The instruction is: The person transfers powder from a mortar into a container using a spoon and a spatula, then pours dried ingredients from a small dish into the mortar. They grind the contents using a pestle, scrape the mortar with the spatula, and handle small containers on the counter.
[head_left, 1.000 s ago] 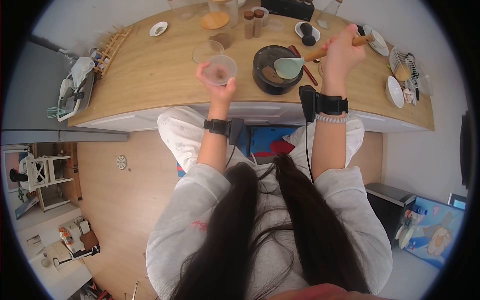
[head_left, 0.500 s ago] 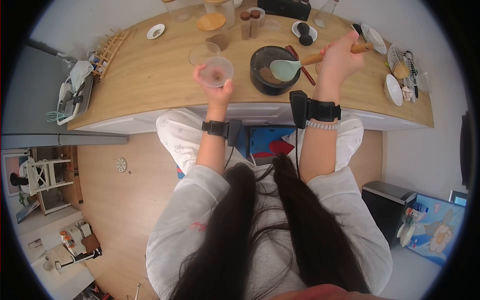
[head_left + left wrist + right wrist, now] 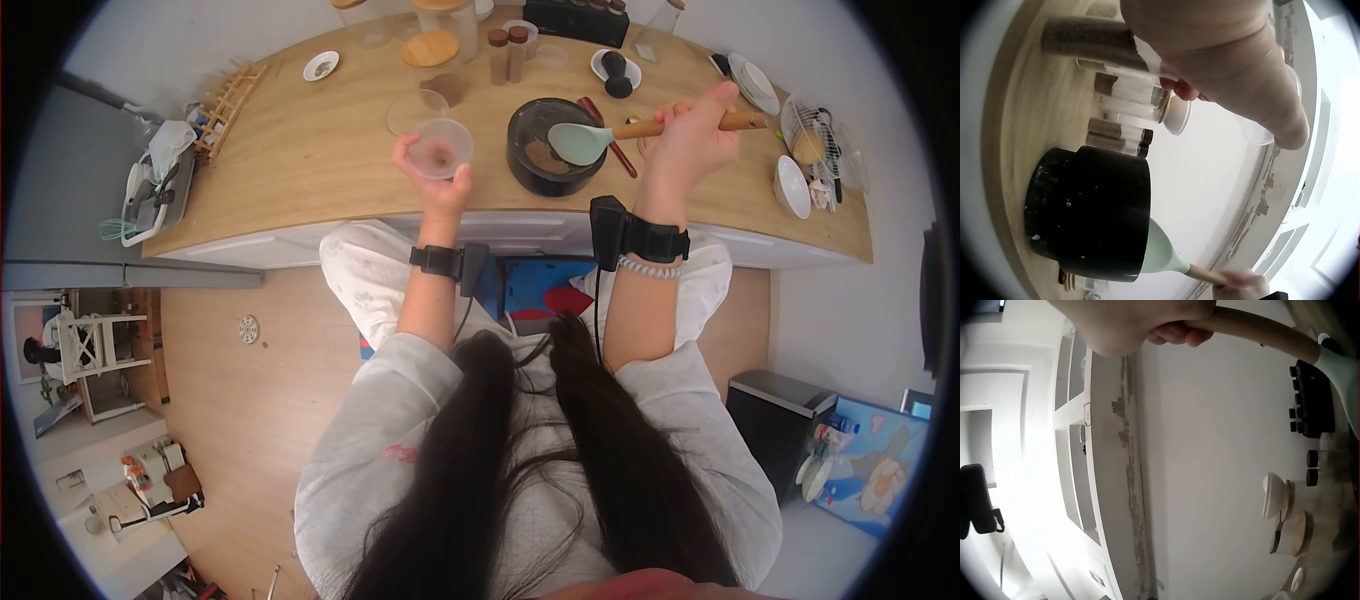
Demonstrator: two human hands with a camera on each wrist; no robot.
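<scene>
In the head view the left hand (image 3: 437, 188) grips a small translucent cup (image 3: 441, 149) with a little reddish-brown matter at its bottom. The right hand (image 3: 692, 142) is curled round the wooden handle (image 3: 744, 121) of a spoon. Its pale green head (image 3: 579, 144) rests at the opening of a black stone bowl (image 3: 530, 175), over brown powder (image 3: 546, 157). From the side, the left wrist view shows the green spoon head (image 3: 1161, 251) partly hidden by the dark bowl (image 3: 1105, 212). The right wrist view shows fingers (image 3: 1175, 332) around the handle (image 3: 1260, 331).
Behind the bowl stand two brown-capped jars (image 3: 507, 62) and a wooden-lidded jar (image 3: 431, 50). A black pestle (image 3: 616, 76) lies on a white dish, right of them. Dark red sticks (image 3: 621, 158) lie beside the bowl. A white bowl (image 3: 791, 187) and wire basket are at the right.
The right hand has moved lower and slightly right, and the spoon handle lies more level. Its green head stays at the bowl. The left hand keeps its grip on the cup with little movement.
</scene>
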